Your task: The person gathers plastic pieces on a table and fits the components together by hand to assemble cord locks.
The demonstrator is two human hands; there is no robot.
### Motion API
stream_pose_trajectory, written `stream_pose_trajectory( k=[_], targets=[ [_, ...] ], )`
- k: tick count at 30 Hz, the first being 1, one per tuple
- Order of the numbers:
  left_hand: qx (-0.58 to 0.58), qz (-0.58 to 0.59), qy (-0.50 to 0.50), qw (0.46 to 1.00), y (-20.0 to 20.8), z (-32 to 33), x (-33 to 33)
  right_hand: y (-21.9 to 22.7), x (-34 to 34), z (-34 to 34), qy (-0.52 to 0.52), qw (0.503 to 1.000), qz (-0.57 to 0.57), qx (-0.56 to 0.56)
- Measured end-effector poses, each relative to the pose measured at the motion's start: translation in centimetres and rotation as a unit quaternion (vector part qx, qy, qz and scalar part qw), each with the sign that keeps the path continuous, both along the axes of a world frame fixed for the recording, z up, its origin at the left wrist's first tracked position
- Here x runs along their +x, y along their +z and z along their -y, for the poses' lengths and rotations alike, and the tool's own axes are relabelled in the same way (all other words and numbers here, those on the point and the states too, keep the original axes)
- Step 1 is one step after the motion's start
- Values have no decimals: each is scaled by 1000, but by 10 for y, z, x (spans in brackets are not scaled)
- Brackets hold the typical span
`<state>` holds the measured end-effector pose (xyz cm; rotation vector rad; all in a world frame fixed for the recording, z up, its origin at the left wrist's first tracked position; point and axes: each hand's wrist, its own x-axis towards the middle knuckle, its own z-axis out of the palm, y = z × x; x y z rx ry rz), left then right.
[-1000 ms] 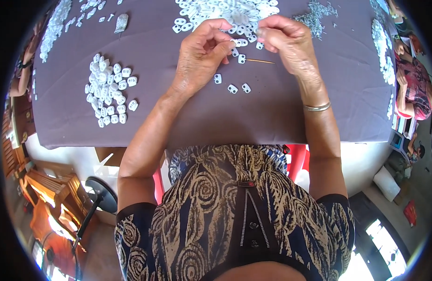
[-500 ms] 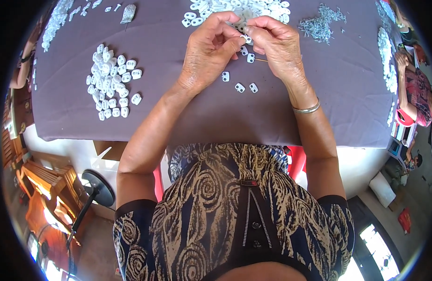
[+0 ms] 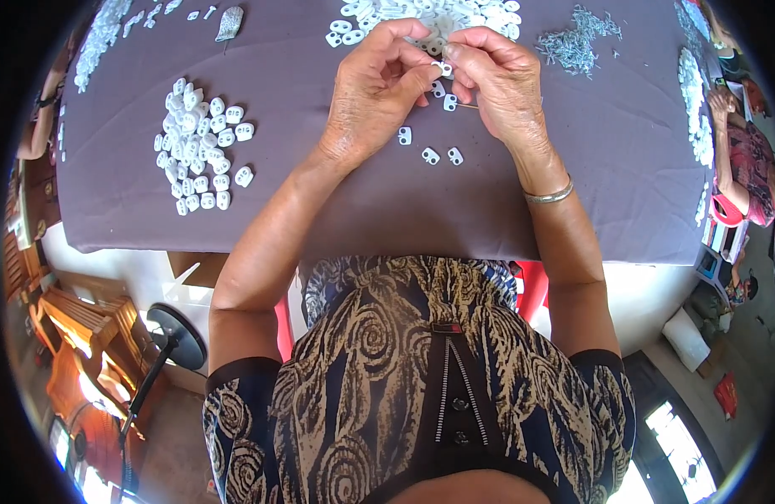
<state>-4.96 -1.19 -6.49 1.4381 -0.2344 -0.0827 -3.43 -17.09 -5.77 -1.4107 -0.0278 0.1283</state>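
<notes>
A small white plastic piece with round holes (image 3: 444, 69) is pinched between the thumb and finger of my left hand (image 3: 370, 84). My right hand (image 3: 503, 84) is closed right beside it, its thumb and forefinger tips together above the piece; whatever they hold is too small to make out. Below my hands lie several loose white pieces, among them a pair (image 3: 442, 156) and a single one (image 3: 405, 136). A thin brownish stick (image 3: 466, 106) reaches from a white piece to under my right hand. Just beyond my fingers spreads a heap of white oval two-hole parts (image 3: 480, 17).
On the dark tablecloth (image 3: 320, 218), a pile of white pieces (image 3: 194, 143) sits to the left and a pile of small metal pins (image 3: 576, 42) to the right. A grey scoop-like object (image 3: 229, 24) lies far left. Other people sit at both table ends.
My right thumb and forefinger have shifted slightly up and to the right, away from the white piece. My left hand keeps its hold, almost unmoved.
</notes>
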Motion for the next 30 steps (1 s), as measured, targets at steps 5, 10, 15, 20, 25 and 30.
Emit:
stream_pose_trajectory(
  k=[5, 10, 15, 20, 25, 30],
  targets=[
    [14, 6, -6, 1000, 0, -2, 0, -2, 0, 0, 0, 999, 19, -35],
    [16, -3, -6, 1000, 1, -1, 0, -4, 0, 2, 2, 998, 34, -45],
    [7, -3, -6, 1000, -1, -1, 0, -4, 0, 3, 9, 998, 42, -47],
    [25, 8, 0, 1000, -5, -2, 1, -1, -2, 3, 11, 993, 61, -102],
    [-83, 184, -36, 979, -29, 4, 21, 0, -2, 0, 15, 993, 47, -104],
    [-46, -6, -23, 999, -11, 2, 2, -1, -2, 3, 18, 996, 53, -67]
  ],
)
